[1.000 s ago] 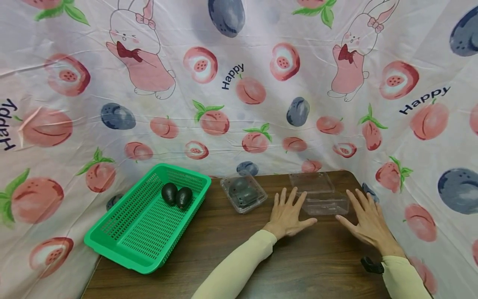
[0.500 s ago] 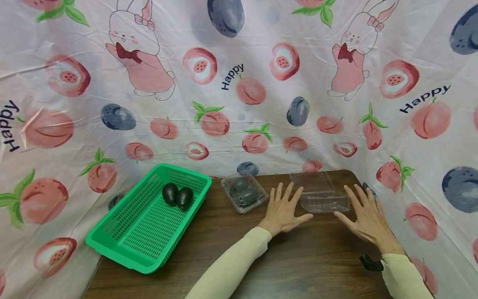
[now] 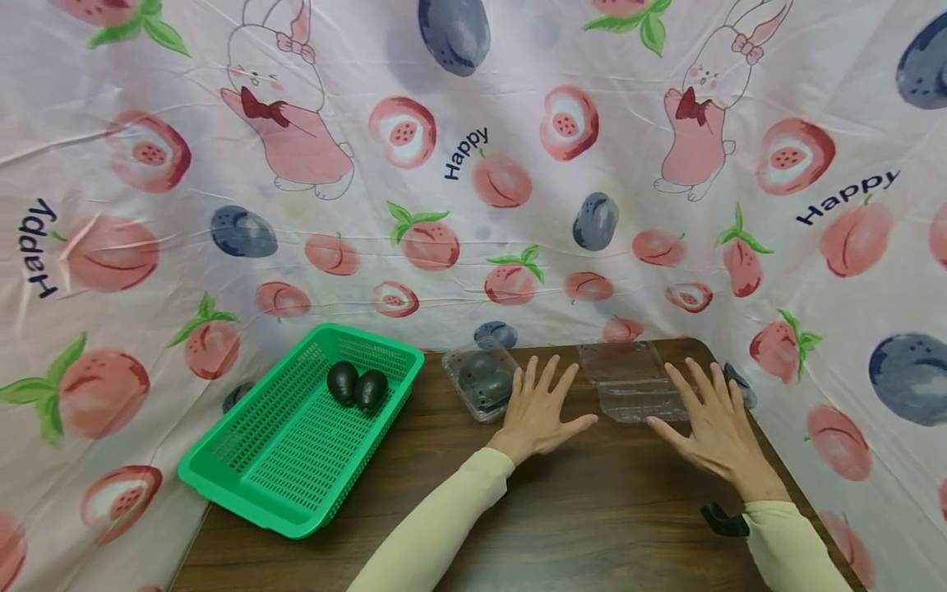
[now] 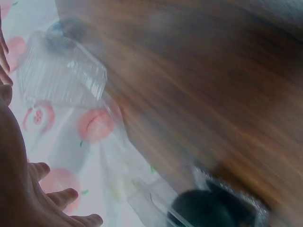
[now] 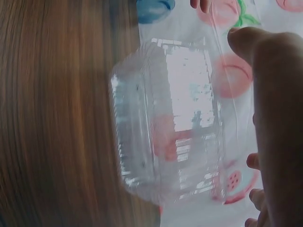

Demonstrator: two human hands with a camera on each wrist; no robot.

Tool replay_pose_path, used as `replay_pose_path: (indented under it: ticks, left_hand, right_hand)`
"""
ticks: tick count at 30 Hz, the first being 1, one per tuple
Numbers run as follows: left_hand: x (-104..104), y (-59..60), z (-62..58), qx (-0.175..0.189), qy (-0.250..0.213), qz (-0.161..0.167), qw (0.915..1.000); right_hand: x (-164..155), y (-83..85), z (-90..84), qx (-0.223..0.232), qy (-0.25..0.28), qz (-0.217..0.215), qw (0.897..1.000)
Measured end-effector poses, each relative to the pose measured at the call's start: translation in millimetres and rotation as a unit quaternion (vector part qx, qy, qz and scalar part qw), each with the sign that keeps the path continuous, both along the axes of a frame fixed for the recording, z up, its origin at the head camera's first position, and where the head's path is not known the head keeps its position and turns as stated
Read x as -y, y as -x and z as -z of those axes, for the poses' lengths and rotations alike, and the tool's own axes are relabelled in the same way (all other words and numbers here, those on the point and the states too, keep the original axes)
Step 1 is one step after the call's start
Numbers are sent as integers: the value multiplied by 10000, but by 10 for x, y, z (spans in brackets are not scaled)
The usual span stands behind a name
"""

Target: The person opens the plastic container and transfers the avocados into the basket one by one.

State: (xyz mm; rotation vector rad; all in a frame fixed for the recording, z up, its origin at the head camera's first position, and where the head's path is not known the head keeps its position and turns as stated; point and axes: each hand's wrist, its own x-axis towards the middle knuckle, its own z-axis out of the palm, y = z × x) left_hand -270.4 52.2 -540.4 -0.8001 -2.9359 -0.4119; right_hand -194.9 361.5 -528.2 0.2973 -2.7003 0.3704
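My left hand (image 3: 536, 415), fingers spread and straight, hovers over the table in the head view and holds nothing. It partly covers the right side of a closed clear plastic box (image 3: 464, 393) with dark avocados (image 3: 484, 380) inside. To the right, my right hand (image 3: 718, 427) is also spread and holds nothing. Between the hands, a little further back, stands an open clear plastic clamshell box (image 3: 639, 403), its lid (image 3: 621, 362) folded back. In the right wrist view the open clamshell box (image 5: 137, 127) shows beside the right hand (image 5: 284, 104), apart from it.
A green plastic basket (image 3: 284, 469) stands at the left, with two dark avocados, one (image 3: 343, 383) beside the other (image 3: 371, 390), near its far end. A fruit-print cloth (image 3: 518, 271) hangs behind and along both sides of the brown wooden table (image 3: 577, 526).
Both hands have shifted left and slightly away from the body, the left one reaching in front of the closed box. The basket and both boxes stay in place.
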Motion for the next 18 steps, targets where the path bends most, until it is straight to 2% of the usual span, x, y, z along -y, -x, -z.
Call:
replay_pose_path:
  ticks: [7,18]
  left_hand:
    - [277,59,-46,94,-296,-223,9993]
    - [793,203,-107,255,-671,-554,9959]
  right_hand:
    - [185,29,-33,-61,5,-218,9997]
    - [541,107,-78,-419,-80,-657,9969]
